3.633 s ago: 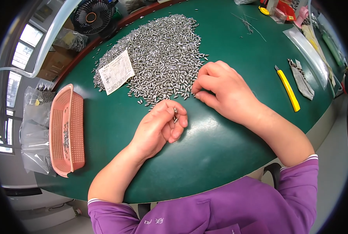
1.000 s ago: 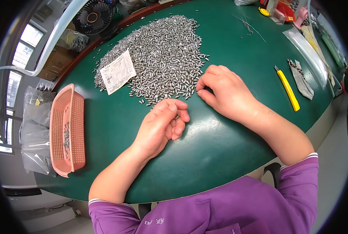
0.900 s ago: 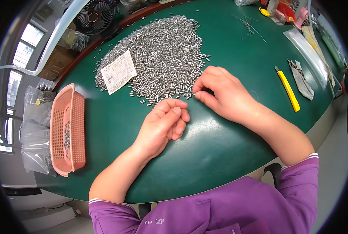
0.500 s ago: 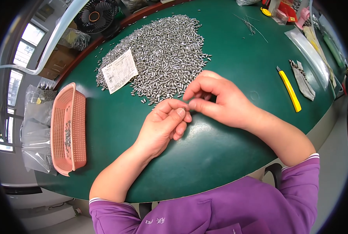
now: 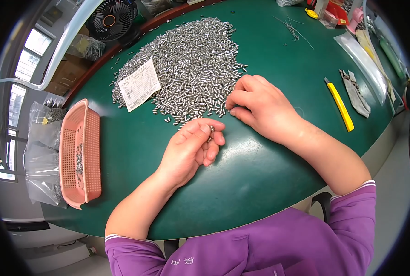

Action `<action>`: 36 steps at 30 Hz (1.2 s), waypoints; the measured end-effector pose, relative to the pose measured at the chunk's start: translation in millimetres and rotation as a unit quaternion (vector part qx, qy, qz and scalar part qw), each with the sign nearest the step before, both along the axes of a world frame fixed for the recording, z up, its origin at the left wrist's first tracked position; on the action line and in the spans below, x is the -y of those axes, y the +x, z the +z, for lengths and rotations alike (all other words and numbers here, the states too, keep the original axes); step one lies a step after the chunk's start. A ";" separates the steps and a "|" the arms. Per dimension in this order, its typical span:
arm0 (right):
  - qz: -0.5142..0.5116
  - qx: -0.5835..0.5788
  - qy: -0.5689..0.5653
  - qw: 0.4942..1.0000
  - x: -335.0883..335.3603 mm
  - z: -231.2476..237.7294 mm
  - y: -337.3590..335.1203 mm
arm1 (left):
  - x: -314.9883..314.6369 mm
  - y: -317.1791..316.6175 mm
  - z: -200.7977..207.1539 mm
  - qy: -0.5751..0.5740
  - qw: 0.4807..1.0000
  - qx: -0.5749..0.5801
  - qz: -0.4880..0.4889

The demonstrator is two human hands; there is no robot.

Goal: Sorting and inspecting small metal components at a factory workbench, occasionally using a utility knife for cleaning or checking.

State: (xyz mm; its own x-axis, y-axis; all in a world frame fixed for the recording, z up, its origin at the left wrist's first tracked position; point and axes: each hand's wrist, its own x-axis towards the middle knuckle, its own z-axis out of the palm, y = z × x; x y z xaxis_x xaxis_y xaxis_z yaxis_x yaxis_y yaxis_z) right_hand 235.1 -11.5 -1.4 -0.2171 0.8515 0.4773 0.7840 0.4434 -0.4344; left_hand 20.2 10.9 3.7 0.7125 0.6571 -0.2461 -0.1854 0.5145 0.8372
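Note:
A big heap of small silver metal pins with tapered ends is spread over the green table. My left hand is closed in front of the heap, its thumb and forefinger pinching a small shiny metal pin. Its other fingers curl loosely, with a bit of metal showing among them. At the heap's near right edge, my right hand has its fingers bent down towards the table. Thumb and forefinger come together beside the pins there; whatever they grip is hidden.
A printed paper slip lies on the heap. At the left, a pink plastic basket holds a few pins, beside clear bags. A yellow utility knife and a grey cloth piece lie right. Thin wires and a black fan are farther back.
My right hand has moved away from my left fingertips, right and slightly forward, to the heap's edge. The left hand stays nearly in place, and the pin in its pinch now shows.

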 end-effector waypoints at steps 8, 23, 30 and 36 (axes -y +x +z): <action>0.045 -0.079 -0.063 0.994 1.5 1.0 -4.5 | 0.7 -0.2 0.3 0.009 1.000 -0.005 0.005; 0.077 -0.244 -0.097 0.962 1.9 10.2 -7.7 | 1.9 -0.1 -0.9 0.026 0.999 -0.022 0.010; -0.019 -0.122 -0.023 0.992 -4.2 7.9 5.9 | 2.5 0.7 -0.1 0.029 0.999 -0.015 0.007; -0.045 -0.049 0.002 0.998 -4.7 2.5 6.5 | 1.4 0.3 0.1 0.024 0.999 0.021 0.010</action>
State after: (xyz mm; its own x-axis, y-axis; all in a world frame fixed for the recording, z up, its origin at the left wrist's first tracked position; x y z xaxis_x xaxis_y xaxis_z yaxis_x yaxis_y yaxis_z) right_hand 241.6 -6.8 1.2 -0.0927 0.8638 0.4952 0.7745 0.3751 -0.5094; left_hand 20.5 9.4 3.8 0.7084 0.6812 -0.1848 -0.2300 0.4703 0.8520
